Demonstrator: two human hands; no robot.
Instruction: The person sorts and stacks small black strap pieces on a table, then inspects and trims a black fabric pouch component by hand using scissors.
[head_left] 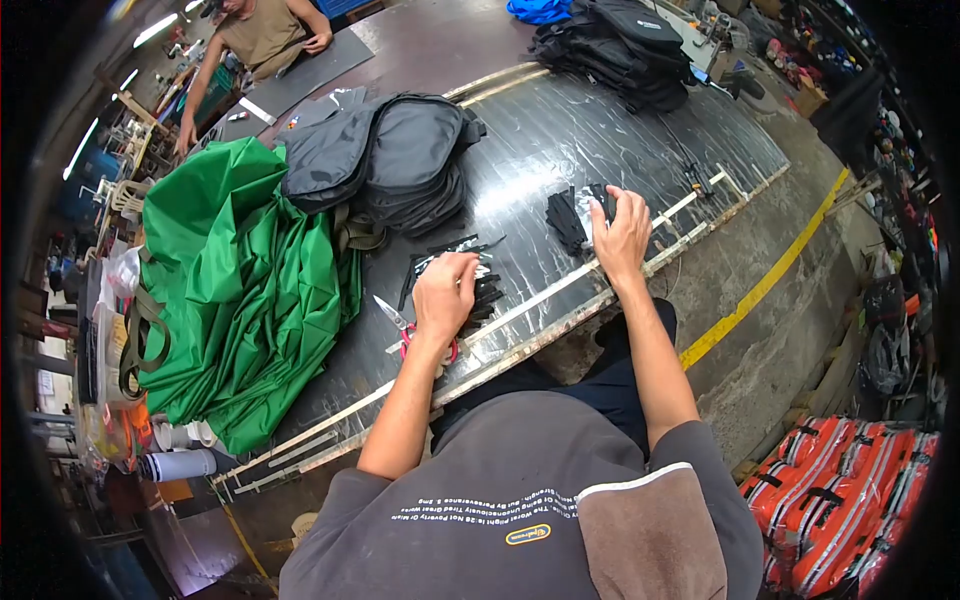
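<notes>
Holds left hand [445, 290] over black strips [486, 293] near red-handled scissors [404, 331], and right hand [622, 232] at a black bundle [567, 222] on the bench [545, 130] (with green fabric [240, 290] heaped at left).

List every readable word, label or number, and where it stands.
Grey shirt, upside down: "The Worst Plight Is"
Same shirt: "Of Being Unconsciously Tired Great Works"
Same shirt: "But By Perseverance"
Its yellow-outlined badge: too blurred.
Black bag, top right: mark too small.

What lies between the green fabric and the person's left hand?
In the head view, red-handled scissors and some black strips lie there.
</notes>
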